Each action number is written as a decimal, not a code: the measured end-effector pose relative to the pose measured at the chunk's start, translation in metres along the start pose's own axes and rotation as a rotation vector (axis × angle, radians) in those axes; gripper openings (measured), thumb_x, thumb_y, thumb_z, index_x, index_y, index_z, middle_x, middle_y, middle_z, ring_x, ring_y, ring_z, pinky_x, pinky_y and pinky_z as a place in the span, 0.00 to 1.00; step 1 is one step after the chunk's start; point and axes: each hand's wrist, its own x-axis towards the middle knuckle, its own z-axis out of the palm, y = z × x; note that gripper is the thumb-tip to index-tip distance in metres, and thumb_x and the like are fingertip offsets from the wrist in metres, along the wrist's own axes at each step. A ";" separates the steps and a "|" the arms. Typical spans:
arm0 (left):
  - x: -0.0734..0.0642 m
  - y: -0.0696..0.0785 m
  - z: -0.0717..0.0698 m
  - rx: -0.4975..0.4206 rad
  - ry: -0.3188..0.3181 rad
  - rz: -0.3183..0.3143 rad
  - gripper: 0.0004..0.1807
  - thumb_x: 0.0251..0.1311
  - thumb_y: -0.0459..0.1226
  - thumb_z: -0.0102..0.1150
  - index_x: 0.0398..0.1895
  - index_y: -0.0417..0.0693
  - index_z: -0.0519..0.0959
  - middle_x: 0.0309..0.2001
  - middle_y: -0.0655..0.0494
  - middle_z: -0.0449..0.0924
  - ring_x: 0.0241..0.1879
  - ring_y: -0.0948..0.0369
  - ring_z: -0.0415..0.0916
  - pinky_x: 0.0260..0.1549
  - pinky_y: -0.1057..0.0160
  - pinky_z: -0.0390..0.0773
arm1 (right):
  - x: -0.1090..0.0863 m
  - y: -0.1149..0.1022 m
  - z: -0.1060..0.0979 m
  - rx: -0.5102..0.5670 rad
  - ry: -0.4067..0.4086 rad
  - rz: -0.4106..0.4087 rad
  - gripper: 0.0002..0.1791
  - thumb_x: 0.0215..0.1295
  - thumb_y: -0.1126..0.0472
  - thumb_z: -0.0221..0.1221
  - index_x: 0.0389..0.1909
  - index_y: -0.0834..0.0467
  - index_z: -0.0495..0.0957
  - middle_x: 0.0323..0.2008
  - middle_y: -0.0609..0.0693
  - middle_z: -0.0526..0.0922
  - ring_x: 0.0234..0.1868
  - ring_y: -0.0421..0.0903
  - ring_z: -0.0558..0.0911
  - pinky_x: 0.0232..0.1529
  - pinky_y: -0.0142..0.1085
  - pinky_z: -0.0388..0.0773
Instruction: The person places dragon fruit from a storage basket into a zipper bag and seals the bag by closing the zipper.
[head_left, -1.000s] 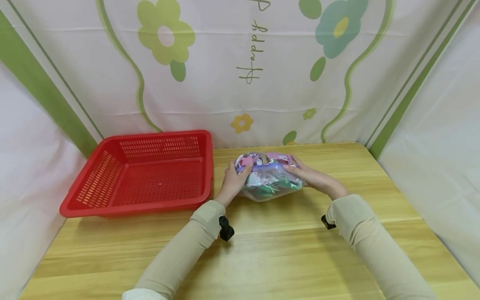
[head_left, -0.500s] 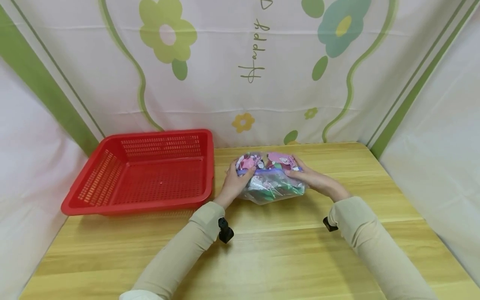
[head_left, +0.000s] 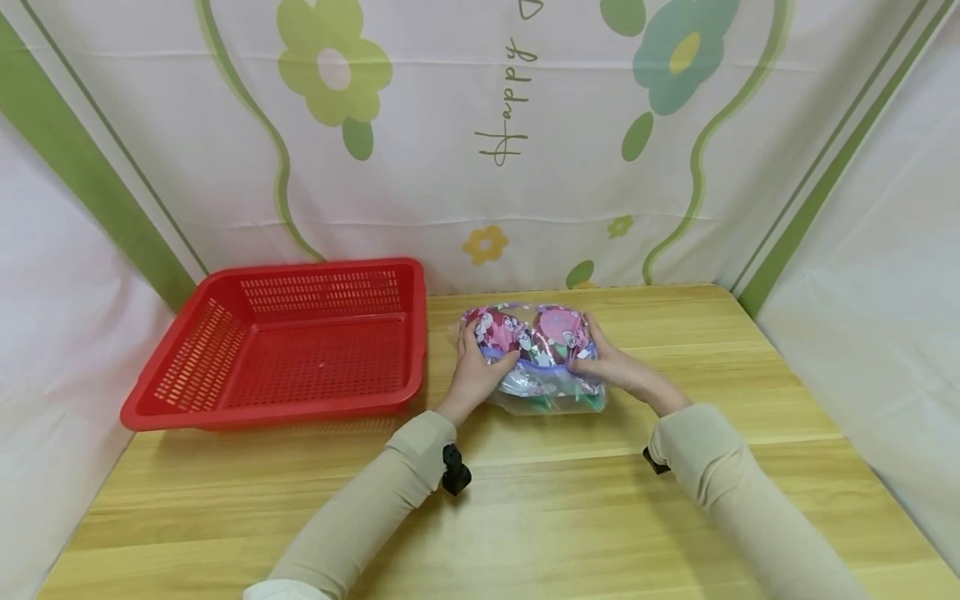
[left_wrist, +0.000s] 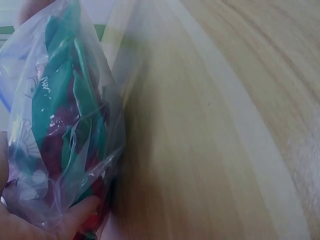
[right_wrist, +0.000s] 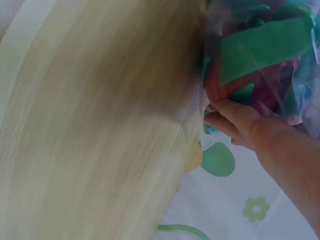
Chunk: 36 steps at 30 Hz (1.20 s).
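Between my two hands is a clear zip bag (head_left: 536, 342) printed with pink cartoon figures, a purple zip strip running across it. Green and dark red pieces (left_wrist: 60, 85) fill it, showing through the plastic in both wrist views; their kind is unclear. My left hand (head_left: 480, 373) grips the bag's left end, thumb on the front near the zip strip. At the right end my right hand (head_left: 618, 362) holds it, thumb over the strip, with fingers around the far side, partly hidden. The bag is tilted, its printed face turned upward, close over the table.
A red perforated plastic basket (head_left: 322, 408) stands on the wooden table (head_left: 555, 517) to the left of the bag. Behind the table hangs a white cloth (head_left: 420, 167) with printed flowers, and cloth walls close off both sides.
The bag has tipped so more of its printed face shows, and its zip strip has come lower, toward me. Both hands have kept hold of it. The basket has not moved.
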 end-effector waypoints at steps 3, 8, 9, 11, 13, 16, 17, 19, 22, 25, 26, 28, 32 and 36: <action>0.000 -0.001 0.002 0.002 0.009 0.008 0.49 0.57 0.45 0.64 0.75 0.51 0.43 0.77 0.46 0.33 0.74 0.44 0.49 0.70 0.45 0.56 | 0.000 0.000 0.003 -0.022 0.021 -0.005 0.58 0.64 0.53 0.54 0.70 0.55 0.12 0.72 0.67 0.18 0.72 0.71 0.28 0.69 0.66 0.33; -0.002 -0.002 0.005 -0.004 0.033 0.019 0.48 0.56 0.42 0.64 0.75 0.51 0.45 0.77 0.44 0.32 0.74 0.42 0.47 0.69 0.44 0.57 | 0.000 0.000 0.007 -0.035 0.030 -0.001 0.58 0.64 0.53 0.53 0.69 0.56 0.11 0.72 0.68 0.18 0.72 0.70 0.28 0.70 0.65 0.33; -0.002 -0.003 0.006 -0.005 0.039 0.023 0.48 0.56 0.42 0.65 0.74 0.51 0.45 0.77 0.44 0.32 0.74 0.42 0.47 0.69 0.44 0.57 | 0.000 -0.001 0.008 -0.036 0.029 0.001 0.59 0.64 0.53 0.53 0.69 0.56 0.11 0.72 0.68 0.18 0.72 0.70 0.28 0.70 0.65 0.32; -0.003 -0.003 0.008 -0.010 0.051 0.036 0.48 0.56 0.41 0.65 0.75 0.51 0.45 0.77 0.43 0.32 0.74 0.41 0.46 0.69 0.44 0.57 | 0.000 -0.001 0.008 -0.036 0.029 0.001 0.59 0.63 0.54 0.53 0.69 0.56 0.11 0.71 0.68 0.18 0.72 0.70 0.28 0.70 0.64 0.32; -0.004 -0.005 0.010 -0.012 0.058 0.046 0.48 0.56 0.40 0.65 0.75 0.51 0.45 0.77 0.42 0.31 0.74 0.40 0.45 0.68 0.43 0.57 | 0.001 -0.001 0.008 -0.037 0.029 0.003 0.59 0.63 0.54 0.53 0.69 0.57 0.10 0.71 0.68 0.18 0.72 0.70 0.27 0.70 0.64 0.31; -0.004 -0.006 0.013 -0.005 0.067 0.056 0.48 0.56 0.40 0.64 0.75 0.52 0.45 0.77 0.41 0.30 0.74 0.40 0.44 0.69 0.43 0.57 | 0.001 -0.001 0.008 -0.041 0.030 0.011 0.58 0.63 0.55 0.52 0.69 0.58 0.10 0.71 0.68 0.18 0.72 0.70 0.27 0.70 0.64 0.30; -0.004 -0.007 0.014 0.000 0.067 0.054 0.48 0.56 0.40 0.63 0.76 0.53 0.45 0.77 0.41 0.29 0.74 0.39 0.43 0.68 0.43 0.57 | 0.001 -0.002 0.009 -0.044 0.033 0.015 0.58 0.63 0.55 0.52 0.69 0.58 0.10 0.71 0.69 0.18 0.72 0.70 0.27 0.70 0.64 0.30; -0.004 -0.006 0.015 0.005 0.065 0.052 0.48 0.57 0.40 0.63 0.76 0.56 0.45 0.77 0.41 0.28 0.74 0.39 0.43 0.68 0.42 0.57 | 0.001 -0.003 0.009 -0.043 0.039 0.015 0.58 0.63 0.55 0.52 0.69 0.58 0.10 0.71 0.69 0.18 0.72 0.70 0.27 0.70 0.64 0.31; -0.004 -0.005 0.016 0.013 0.061 0.056 0.48 0.57 0.40 0.62 0.77 0.59 0.44 0.77 0.42 0.28 0.74 0.38 0.43 0.67 0.42 0.58 | 0.002 -0.004 0.008 -0.034 0.052 0.016 0.58 0.62 0.57 0.52 0.69 0.59 0.11 0.71 0.70 0.19 0.72 0.71 0.28 0.70 0.65 0.31; -0.003 -0.003 0.019 0.021 0.055 0.067 0.48 0.58 0.40 0.62 0.77 0.60 0.43 0.77 0.42 0.27 0.74 0.38 0.44 0.67 0.42 0.59 | 0.003 -0.004 0.006 -0.021 0.068 0.026 0.58 0.61 0.60 0.52 0.69 0.60 0.11 0.71 0.70 0.19 0.72 0.71 0.28 0.70 0.65 0.30; -0.003 -0.002 0.020 0.023 0.053 0.071 0.48 0.58 0.40 0.61 0.77 0.60 0.43 0.77 0.42 0.27 0.73 0.38 0.45 0.67 0.42 0.59 | 0.003 -0.003 0.005 -0.017 0.076 0.031 0.58 0.61 0.60 0.53 0.69 0.60 0.11 0.71 0.70 0.19 0.72 0.71 0.28 0.70 0.64 0.30; -0.001 0.000 0.023 0.031 0.049 0.079 0.48 0.60 0.40 0.61 0.77 0.61 0.43 0.77 0.42 0.27 0.73 0.38 0.46 0.67 0.42 0.60 | 0.003 -0.001 0.001 -0.007 0.090 0.041 0.58 0.60 0.62 0.52 0.69 0.60 0.12 0.71 0.70 0.20 0.72 0.71 0.29 0.70 0.64 0.30; 0.003 0.008 0.033 0.033 0.043 0.109 0.47 0.61 0.41 0.59 0.77 0.60 0.42 0.77 0.41 0.26 0.73 0.37 0.47 0.67 0.43 0.61 | 0.003 0.004 -0.009 0.007 0.123 0.041 0.58 0.58 0.64 0.52 0.70 0.59 0.12 0.72 0.69 0.21 0.72 0.71 0.29 0.70 0.65 0.30; 0.010 0.016 0.046 0.030 0.043 0.135 0.46 0.62 0.40 0.59 0.77 0.61 0.41 0.77 0.43 0.25 0.74 0.39 0.45 0.67 0.44 0.60 | 0.001 0.007 -0.022 0.031 0.161 0.034 0.58 0.57 0.66 0.52 0.71 0.57 0.14 0.72 0.69 0.22 0.72 0.71 0.30 0.69 0.66 0.31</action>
